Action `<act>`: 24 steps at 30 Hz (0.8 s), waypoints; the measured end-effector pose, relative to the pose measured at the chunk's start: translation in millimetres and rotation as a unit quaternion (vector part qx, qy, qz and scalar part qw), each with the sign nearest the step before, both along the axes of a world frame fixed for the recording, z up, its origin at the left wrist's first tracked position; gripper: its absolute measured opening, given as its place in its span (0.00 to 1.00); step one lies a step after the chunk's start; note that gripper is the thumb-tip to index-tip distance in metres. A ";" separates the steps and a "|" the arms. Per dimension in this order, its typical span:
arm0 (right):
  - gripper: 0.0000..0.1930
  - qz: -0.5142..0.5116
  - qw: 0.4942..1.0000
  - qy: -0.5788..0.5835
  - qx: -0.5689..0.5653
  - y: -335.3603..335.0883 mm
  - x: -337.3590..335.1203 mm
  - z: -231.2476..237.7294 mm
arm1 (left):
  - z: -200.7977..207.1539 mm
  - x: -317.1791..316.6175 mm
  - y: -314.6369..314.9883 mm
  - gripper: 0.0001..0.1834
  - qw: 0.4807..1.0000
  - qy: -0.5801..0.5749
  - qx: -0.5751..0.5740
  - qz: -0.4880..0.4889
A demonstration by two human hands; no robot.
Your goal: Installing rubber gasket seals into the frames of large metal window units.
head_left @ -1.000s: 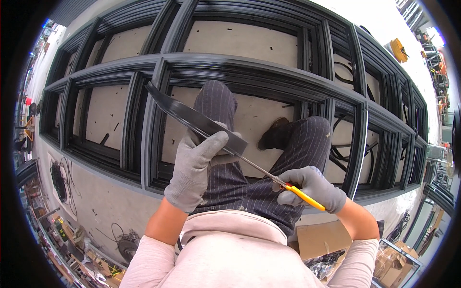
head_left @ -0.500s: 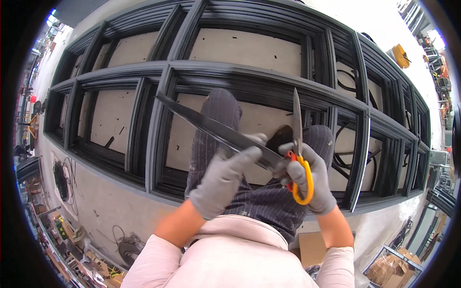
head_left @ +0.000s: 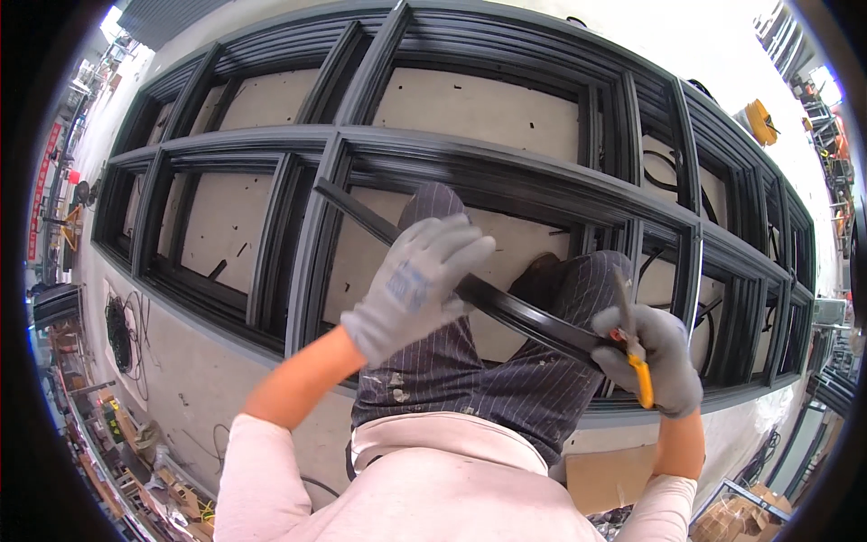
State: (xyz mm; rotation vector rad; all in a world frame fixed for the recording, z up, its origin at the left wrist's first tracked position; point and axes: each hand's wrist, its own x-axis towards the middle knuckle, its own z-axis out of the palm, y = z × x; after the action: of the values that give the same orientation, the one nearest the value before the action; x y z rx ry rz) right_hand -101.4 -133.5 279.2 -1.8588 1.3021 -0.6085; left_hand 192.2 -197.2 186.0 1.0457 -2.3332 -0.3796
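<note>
A long, black, flexible-looking strip (head_left: 533,319) slants across my lap, from the upper left down to the lower right. My left hand (head_left: 415,285), in a grey glove, wraps over its middle, thumb below and fingers above. In my right hand (head_left: 664,357), also gloved, are scissors (head_left: 643,375) with yellow and red handles, their blades pointing up. The strip's lower right end runs to the fingers of that same hand; the exact grip there is partly hidden. Both of my knees are inside a dark grey metal frame (head_left: 330,217).
Several such frames lie stacked, with crossbars dividing them into openings. Dark cut scraps (head_left: 219,269) lie on the floor inside. Black cable (head_left: 117,339) is coiled at the left. A yellow spool (head_left: 757,122) stands far right, and a cardboard piece (head_left: 610,479) lies near my right side.
My right hand has moved right and down with the scissors, which have turned edge-on. The strip's lower end has shifted right with it. My left hand has risen slightly along the strip.
</note>
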 end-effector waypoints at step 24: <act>0.15 -0.312 0.922 -0.220 -0.063 -101.3 -26.7 -39.3 | -23.5 16.0 39.9 0.13 0.308 0.592 0.737 0.105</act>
State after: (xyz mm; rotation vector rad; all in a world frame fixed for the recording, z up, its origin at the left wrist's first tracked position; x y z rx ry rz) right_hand -128.0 -234.8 239.9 -1.2589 1.5533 -1.3823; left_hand 208.3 -157.3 162.5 0.8636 0.1052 -2.3175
